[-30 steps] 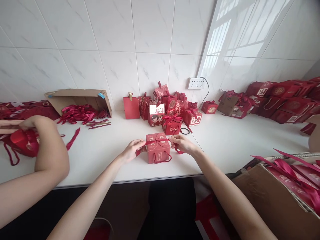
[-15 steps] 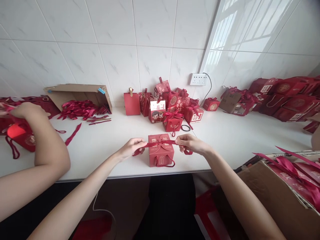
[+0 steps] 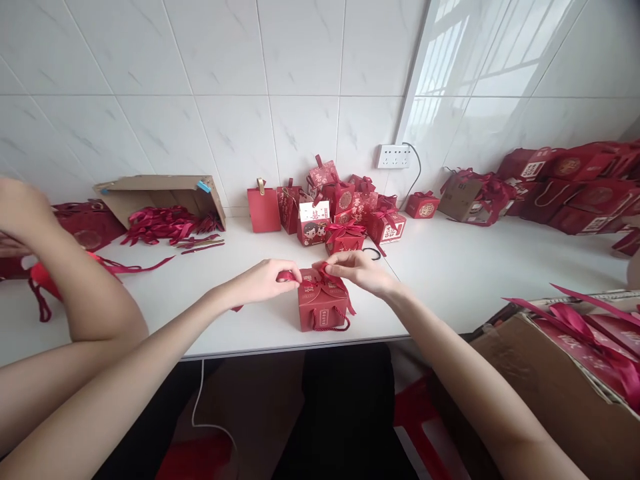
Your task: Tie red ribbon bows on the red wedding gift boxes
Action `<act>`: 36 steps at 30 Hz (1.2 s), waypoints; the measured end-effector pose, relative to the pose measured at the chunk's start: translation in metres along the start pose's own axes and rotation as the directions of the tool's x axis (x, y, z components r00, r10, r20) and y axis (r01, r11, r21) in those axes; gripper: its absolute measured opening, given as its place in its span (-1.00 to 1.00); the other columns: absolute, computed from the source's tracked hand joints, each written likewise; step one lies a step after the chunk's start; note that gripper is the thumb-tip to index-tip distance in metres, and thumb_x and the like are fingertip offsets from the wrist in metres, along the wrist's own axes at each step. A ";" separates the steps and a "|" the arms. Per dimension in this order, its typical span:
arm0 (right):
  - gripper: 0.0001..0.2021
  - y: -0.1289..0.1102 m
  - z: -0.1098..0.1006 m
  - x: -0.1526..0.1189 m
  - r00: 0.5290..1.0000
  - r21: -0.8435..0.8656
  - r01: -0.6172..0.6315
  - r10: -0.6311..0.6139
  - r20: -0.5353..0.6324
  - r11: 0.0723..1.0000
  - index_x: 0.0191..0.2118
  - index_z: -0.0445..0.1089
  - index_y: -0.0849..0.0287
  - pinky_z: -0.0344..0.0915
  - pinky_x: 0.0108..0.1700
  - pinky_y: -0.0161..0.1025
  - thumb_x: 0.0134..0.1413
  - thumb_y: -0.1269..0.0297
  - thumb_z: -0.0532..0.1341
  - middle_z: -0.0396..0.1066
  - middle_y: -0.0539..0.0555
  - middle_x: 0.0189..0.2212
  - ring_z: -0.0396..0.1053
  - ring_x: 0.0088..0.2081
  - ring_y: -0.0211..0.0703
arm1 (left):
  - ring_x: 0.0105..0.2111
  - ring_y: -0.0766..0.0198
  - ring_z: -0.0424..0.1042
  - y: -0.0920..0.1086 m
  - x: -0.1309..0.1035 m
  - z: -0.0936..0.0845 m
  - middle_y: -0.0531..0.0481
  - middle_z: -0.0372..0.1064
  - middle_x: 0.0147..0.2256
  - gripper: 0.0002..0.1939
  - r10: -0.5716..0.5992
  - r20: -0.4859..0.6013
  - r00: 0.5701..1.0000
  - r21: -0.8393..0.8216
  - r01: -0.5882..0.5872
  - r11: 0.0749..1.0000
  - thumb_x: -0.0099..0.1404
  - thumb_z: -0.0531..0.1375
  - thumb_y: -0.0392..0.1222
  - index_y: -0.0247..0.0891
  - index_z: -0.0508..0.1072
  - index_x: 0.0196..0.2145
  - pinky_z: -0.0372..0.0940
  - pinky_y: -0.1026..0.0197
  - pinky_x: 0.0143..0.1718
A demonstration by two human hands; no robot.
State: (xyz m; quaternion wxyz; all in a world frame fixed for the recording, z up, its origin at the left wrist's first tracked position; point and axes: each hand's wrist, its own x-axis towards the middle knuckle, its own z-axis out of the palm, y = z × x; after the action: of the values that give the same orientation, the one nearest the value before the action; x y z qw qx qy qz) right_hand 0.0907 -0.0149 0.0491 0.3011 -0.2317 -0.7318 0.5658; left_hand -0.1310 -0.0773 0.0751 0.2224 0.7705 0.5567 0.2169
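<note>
A red gift box [image 3: 323,310] with gold print and a twisted cord handle [image 3: 331,328] stands upright near the table's front edge. My left hand [image 3: 277,277] pinches one end of a red ribbon [image 3: 287,275] beside the box's upper left corner. Above the top of the box, my right hand [image 3: 357,270] is closed on a folded part of the same ribbon, and a tail of it hangs down the box's right side. My fingers partly cover the flaps on top.
Several finished red boxes [image 3: 391,228] cluster behind, with a black ring [image 3: 372,254] nearby. Left stands an open carton [image 3: 155,183] of ribbons. A co-worker's arm [image 3: 95,293] reaches in there. A carton [image 3: 545,380] of red boxes is at right, and bags [image 3: 585,193] are piled behind.
The ribbon was stretched straight across the box top between both hands. My right hand has moved left over the box and folded its end. The co-worker's hand has shifted left.
</note>
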 end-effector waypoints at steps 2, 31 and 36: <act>-0.80 0.003 0.009 0.002 0.998 -0.053 0.002 -0.005 -0.056 0.999 -0.38 0.42 0.22 0.26 -0.28 -0.28 0.00 0.16 0.21 0.43 0.03 -0.42 0.35 -0.37 -0.24 | -0.56 0.30 0.29 0.006 0.000 -0.001 0.03 0.34 -0.47 -0.81 0.018 -0.026 0.999 0.096 -0.016 0.995 0.17 0.11 -0.07 -0.16 0.49 -0.42 0.19 0.30 -0.53; -0.71 0.030 0.028 0.004 0.973 0.123 0.055 -0.026 -0.229 0.991 -0.43 0.12 0.12 0.30 -0.40 -0.33 -0.14 0.22 0.30 0.43 -0.05 -0.47 0.42 -0.39 -0.24 | -0.42 0.30 0.36 -0.015 0.046 0.021 0.05 0.41 -0.38 -0.82 0.059 -0.079 0.995 -0.008 -0.060 0.998 0.19 0.08 -0.09 -0.23 0.39 -0.36 0.25 0.24 -0.36; -0.73 0.028 0.028 0.002 0.971 0.079 0.066 -0.046 -0.234 0.995 -0.45 0.17 0.15 0.26 -0.43 -0.35 -0.12 0.16 0.29 0.40 -0.03 -0.47 0.38 -0.42 -0.27 | -0.19 0.19 0.33 -0.021 0.029 0.033 -0.05 0.39 -0.28 -0.82 0.191 -0.186 0.964 0.046 -0.186 0.982 0.16 0.08 -0.11 -0.23 0.41 -0.40 0.25 0.15 -0.14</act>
State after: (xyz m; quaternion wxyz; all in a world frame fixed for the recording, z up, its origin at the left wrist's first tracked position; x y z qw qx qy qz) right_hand 0.0695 -0.0256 0.0175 0.4101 -0.2624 -0.6726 0.5572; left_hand -0.1192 -0.0472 0.0391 0.1358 0.7988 0.5026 0.3014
